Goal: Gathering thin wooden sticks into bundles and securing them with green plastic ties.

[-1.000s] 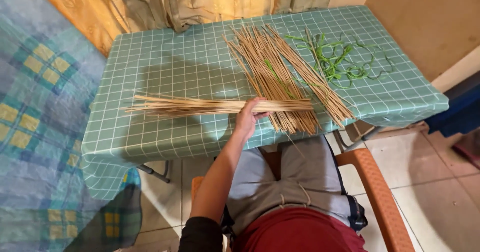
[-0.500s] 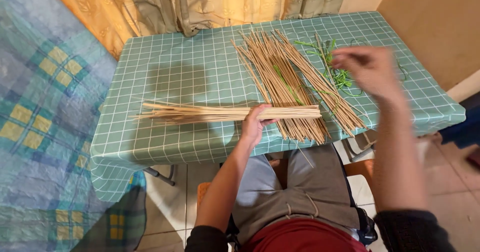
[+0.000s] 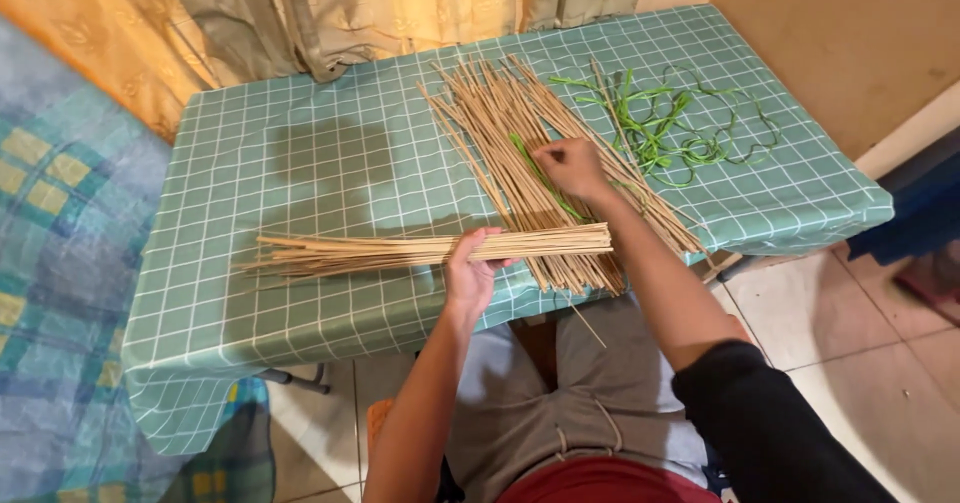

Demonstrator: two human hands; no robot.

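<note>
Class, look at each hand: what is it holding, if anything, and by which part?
The left hand grips the stick bundle right of its middle. The right hand pinches a green strip at its upper end, over the loose sticks.

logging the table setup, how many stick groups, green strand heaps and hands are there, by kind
tan stick bundle gripped in left hand: 1
loose tan stick pile: 1
green strand heap: 1
hands: 2, left hand and right hand, which pinches a single green strand
total: 5
</note>
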